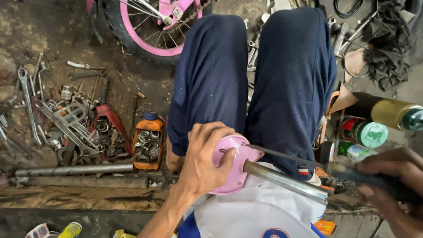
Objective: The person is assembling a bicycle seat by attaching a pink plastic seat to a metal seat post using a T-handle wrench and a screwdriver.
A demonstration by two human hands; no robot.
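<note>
My left hand [205, 163] grips a round pink plastic part [235, 165] fixed on the end of a shiny metal tube [286, 180], held over my lap. My right hand [387, 185], blurred at the right edge, holds a dark-handled tool [374, 180] whose thin metal shaft [286, 154] reaches left to the pink part's rim. My knees in dark blue shorts [251, 79] are below the hands.
A small bicycle wheel with a pink rim [141, 31] stands ahead. Wrenches and spanners [44, 110] lie on the dirt floor at left, beside an orange cut bottle [147, 143] of metal rings. Cans and a gold-capped spray can [392, 113] sit at right.
</note>
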